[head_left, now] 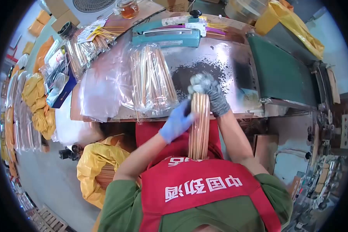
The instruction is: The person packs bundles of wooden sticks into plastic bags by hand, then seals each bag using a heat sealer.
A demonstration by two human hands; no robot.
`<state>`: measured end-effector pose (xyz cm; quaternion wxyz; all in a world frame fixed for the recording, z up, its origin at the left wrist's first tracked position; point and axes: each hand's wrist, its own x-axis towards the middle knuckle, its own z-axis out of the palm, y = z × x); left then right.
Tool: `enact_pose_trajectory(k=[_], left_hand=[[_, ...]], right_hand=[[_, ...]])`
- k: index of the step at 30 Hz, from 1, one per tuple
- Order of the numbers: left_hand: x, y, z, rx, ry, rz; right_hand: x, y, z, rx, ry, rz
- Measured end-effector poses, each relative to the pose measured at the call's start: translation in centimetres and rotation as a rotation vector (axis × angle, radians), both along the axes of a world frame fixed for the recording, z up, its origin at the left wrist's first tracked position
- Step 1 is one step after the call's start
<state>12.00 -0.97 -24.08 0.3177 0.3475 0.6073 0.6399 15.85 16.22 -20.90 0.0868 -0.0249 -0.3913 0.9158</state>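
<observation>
An upright bundle of thin wooden sticks (199,131) in clear plastic stands in front of my red apron, at the table's near edge. My left hand (177,123), in a blue glove, is closed against the bundle's left side, its fingertips blurred by motion. At the top end, my right hand (212,92) in a grey glove closes over the bundle and its plastic; the palm side looks pale and blurred. Just left of my hands lies a clear bag of similar sticks (152,77) on the table.
Flat clear bags (100,92) lie on the table's left. Behind is a teal bag sealer (166,37) with yellow and purple ties near it. A green conveyor belt (284,69) stands right. On the floor, a yellow sack (91,158) holds more sticks. A jar of amber liquid (128,9) stands at the back.
</observation>
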Motion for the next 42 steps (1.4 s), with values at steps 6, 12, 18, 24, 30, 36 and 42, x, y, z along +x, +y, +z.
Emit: enact_pose_trajectory(k=[6, 12, 18, 24, 30, 36, 42], left_hand=[[-8.4, -7.5, -0.4, -0.423, 1.092, 0.277], [-8.9, 0.0, 6.6, -0.12, -0.089, 0.182], [1.1, -5.0, 7.2, -0.129, 0.739, -0.064], [1.6, -3.8, 12.1, 0.007, 0.657, -0.098], [-5.3, 1.5, 24.6, 0.163, 0.734, 0.501], [-13.6, -2.8, 22.2, 0.126, 1.325, 0.333], [-16.2, -4.2, 23.8, -0.087, 1.646, 0.273]], right_hand=[[0.1, -1.0, 0.1, -0.094, -0.073, -0.047], [-4.7, -5.4, -1.3, 0.181, -0.15, 0.158], [6.7, -7.7, -4.8, 0.815, 0.123, -0.078], [12.0, -4.8, 7.4, 1.516, -0.112, 0.386], [-3.1, -2.5, 18.6, 2.377, 0.505, -0.243], [-5.5, 0.9, 20.8, 2.38, 0.429, -0.35], [-4.8, -0.1, 22.4, 2.547, 0.198, -0.423]])
